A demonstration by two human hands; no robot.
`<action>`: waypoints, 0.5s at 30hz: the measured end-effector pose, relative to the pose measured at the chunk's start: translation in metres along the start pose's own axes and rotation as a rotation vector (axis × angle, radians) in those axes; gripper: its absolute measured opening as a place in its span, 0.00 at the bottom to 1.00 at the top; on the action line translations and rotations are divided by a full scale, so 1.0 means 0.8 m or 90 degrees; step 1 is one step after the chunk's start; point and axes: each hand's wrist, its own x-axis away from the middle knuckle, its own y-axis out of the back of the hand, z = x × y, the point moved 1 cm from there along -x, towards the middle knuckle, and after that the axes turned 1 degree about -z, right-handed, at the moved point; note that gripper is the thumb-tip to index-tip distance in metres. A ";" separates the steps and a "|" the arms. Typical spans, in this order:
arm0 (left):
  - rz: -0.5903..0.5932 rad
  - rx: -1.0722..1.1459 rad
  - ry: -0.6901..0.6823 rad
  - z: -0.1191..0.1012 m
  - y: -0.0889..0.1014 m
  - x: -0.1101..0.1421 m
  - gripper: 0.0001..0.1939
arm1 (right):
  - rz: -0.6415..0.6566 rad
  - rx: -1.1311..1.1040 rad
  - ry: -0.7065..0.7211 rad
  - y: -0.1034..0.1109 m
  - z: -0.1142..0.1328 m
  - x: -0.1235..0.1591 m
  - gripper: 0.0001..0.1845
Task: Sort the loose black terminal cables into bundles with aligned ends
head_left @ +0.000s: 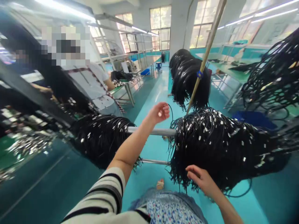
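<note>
My left hand is raised over the metal rail, its fingers closed. A thin black cable curves from it down towards the big bundle of black cables hung on the rail at right. Small white or silvery ends dot that bundle. Low in front of its near left edge is my right hand, thumb and fingers apart, with nothing seen in it. A second bundle of black cables hangs on the rail left of my arm. Between both bundles a bare stretch of the metal rail shows.
Ahead, another black cable bundle hangs near a slanting pole. A co-worker stands at left by a workbench. A blue bin lies behind the right bundle. A lower bar crosses below the rail.
</note>
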 end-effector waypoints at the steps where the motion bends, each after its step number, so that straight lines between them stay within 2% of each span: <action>1: -0.003 0.026 -0.005 -0.027 0.009 -0.021 0.10 | -0.010 0.003 -0.010 -0.005 0.007 -0.008 0.17; 4: -0.050 0.076 0.001 -0.081 0.043 -0.084 0.12 | -0.084 0.022 -0.038 -0.021 0.020 -0.026 0.17; 6: -0.082 0.089 0.011 -0.096 0.065 -0.116 0.13 | -0.150 0.035 -0.069 -0.031 0.020 -0.033 0.18; 8: -0.075 0.087 0.017 -0.102 0.079 -0.133 0.13 | -0.199 0.042 -0.104 -0.040 0.016 -0.034 0.18; 11: 0.017 0.034 -0.007 -0.104 0.073 -0.121 0.12 | -0.238 0.034 -0.151 -0.046 0.018 -0.027 0.19; 13: 0.073 -0.034 -0.060 -0.109 0.051 -0.089 0.14 | -0.263 0.018 -0.168 -0.041 0.033 -0.024 0.19; 15: 0.093 -0.102 -0.118 -0.123 0.021 -0.046 0.23 | -0.309 0.012 -0.162 -0.031 0.055 -0.027 0.19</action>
